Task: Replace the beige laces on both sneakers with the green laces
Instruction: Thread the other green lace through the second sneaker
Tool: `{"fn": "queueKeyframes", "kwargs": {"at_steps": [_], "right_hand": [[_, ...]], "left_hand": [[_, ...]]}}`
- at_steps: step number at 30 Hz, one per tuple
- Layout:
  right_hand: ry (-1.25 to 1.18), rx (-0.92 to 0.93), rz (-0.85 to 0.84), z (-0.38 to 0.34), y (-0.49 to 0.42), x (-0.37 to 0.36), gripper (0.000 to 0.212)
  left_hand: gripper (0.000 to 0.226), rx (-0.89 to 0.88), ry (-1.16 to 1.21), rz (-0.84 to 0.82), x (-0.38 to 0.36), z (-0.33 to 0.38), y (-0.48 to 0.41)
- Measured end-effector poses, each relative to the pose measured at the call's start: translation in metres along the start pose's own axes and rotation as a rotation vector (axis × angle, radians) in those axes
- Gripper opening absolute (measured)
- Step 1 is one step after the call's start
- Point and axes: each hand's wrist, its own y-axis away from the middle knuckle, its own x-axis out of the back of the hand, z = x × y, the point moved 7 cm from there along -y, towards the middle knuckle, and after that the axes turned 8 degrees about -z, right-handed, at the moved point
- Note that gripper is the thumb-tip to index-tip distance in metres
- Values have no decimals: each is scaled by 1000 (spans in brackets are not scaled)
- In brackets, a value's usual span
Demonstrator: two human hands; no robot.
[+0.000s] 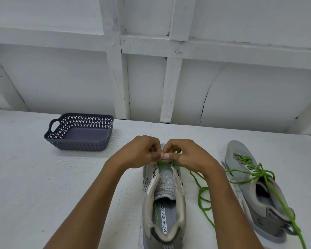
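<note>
Head view, looking down at a white table (25,177).

Middle sneaker (163,203): grey, sits on the table straight in front, heel towards the camera, toe away. Tongue exposed and the upper eyelets bare; insole print reads "MEMORY FOA".

Green lace (203,193): one stretch crosses the sneaker's front eyelets just under the thumbs. The rest trails off to the right in loose loops on the table, between the two sneakers.

Right hand (190,155): above the toe end of the middle sneaker, fingers curled in, thumb and forefinger pinched together. Green lace shows between its fingers, so it has hold of the lace.

Left hand (142,153): directly opposite, fingers curled, thumb tip nearly touching the right thumb tip over the lace row. Cannot tell whether its tips hold the lace or the eyelet edge.

Right sneaker (255,186): same grey kind, on the table well to the right, tilted with the toe away. A second green lace (250,171) is threaded through its eyelets, and the long ends lie across its opening and past the heel.

Basket (79,133): dark blue-grey plastic, perforated walls, side handles, at the far left of the table, well apart from the sneakers.

White panelled wall (241,87) behind the table
</note>
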Motion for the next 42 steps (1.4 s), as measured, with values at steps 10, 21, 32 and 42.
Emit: {"fn": "queueKeyframes", "kwargs": {"at_steps": [10,21,32,42], "right_hand": [[88,-126,-43,9,0,-2,9],[254,-150,-46,0,0,-10,10],[234,-134,19,-4,-4,-18,17],[272,-123,14,-5,-13,-28,6]], "left_hand": [[53,257,-109,-250,-23,-26,5],[21,290,403,-264,-26,-37,11],[15,232,592,-285,-29,-43,13],[27,242,603,-272,-30,-46,13]]}}
